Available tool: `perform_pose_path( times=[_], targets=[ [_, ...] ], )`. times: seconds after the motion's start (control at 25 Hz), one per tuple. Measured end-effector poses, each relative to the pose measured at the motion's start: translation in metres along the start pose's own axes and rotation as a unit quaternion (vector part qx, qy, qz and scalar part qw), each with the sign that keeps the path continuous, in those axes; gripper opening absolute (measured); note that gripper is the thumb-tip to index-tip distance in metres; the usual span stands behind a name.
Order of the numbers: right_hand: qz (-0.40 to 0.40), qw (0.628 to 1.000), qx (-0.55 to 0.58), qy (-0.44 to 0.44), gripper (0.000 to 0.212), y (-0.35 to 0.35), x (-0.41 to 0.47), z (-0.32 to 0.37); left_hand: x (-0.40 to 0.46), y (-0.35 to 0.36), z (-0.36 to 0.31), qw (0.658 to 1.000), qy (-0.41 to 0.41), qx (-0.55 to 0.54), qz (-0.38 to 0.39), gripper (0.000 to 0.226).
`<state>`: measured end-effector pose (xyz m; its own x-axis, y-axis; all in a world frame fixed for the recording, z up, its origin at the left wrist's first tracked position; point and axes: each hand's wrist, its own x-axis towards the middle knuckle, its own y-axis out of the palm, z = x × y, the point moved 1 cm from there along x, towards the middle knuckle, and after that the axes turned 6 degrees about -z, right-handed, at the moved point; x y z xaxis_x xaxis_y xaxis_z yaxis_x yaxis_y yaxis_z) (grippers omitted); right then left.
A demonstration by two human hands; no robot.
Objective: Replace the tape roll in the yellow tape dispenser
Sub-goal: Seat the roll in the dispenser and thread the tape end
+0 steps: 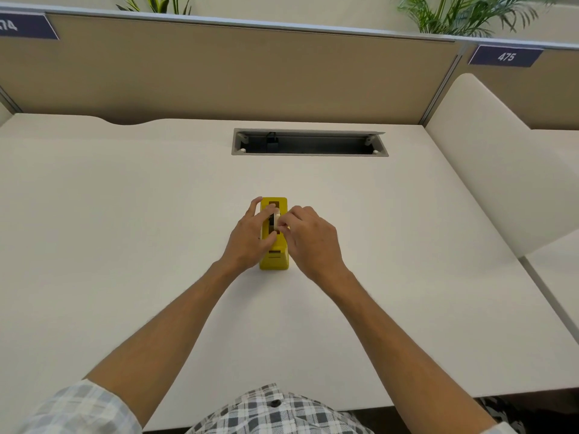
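Observation:
A yellow tape dispenser (275, 261) stands lengthwise in the middle of the white desk (125, 245). A pale tape roll (276, 220) sits edge-up in its slot, mostly hidden by fingers. My left hand (250, 238) lies against the dispenser's left side, with its thumb and a fingertip on the roll. My right hand (308, 238) comes in from the right and pinches the roll's right side with its fingertips. Both hands touch the roll; whether it rests fully in the slot I cannot tell.
A grey open cable tray (308, 142) is cut into the desk behind the dispenser. A tan partition (219, 73) closes the back, a white side panel (501, 170) the right. Desk surface spreads left and right of the hands.

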<state>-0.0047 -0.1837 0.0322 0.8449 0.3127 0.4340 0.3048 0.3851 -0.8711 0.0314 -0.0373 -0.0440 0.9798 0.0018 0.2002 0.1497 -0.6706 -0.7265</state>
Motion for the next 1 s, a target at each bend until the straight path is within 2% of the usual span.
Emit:
perform_pose_path(
  times=[0.2,0.32,0.48,0.72,1.0],
  targets=[
    [0.021,1.0,0.002,0.002,0.019,0.0,0.029,-0.013,0.001,-0.004,-0.007,0.998,-0.007,-0.059,0.007,0.04],
    [0.039,0.999,0.004,0.004,0.018,0.001,0.042,-0.017,0.004,-0.009,-0.009,0.997,-0.012,-0.072,-0.005,0.03],
    [0.055,0.998,-0.011,-0.007,0.02,0.005,0.05,-0.017,0.007,-0.013,-0.006,0.997,-0.004,-0.08,-0.007,0.027],
    [0.052,0.998,0.013,0.02,0.019,0.009,0.061,-0.02,0.01,-0.01,-0.005,0.992,-0.038,-0.115,-0.017,0.046],
    [0.073,0.997,0.012,0.033,0.018,0.022,0.075,-0.025,0.013,-0.005,-0.002,0.993,-0.044,-0.103,-0.035,0.065]
  ],
)
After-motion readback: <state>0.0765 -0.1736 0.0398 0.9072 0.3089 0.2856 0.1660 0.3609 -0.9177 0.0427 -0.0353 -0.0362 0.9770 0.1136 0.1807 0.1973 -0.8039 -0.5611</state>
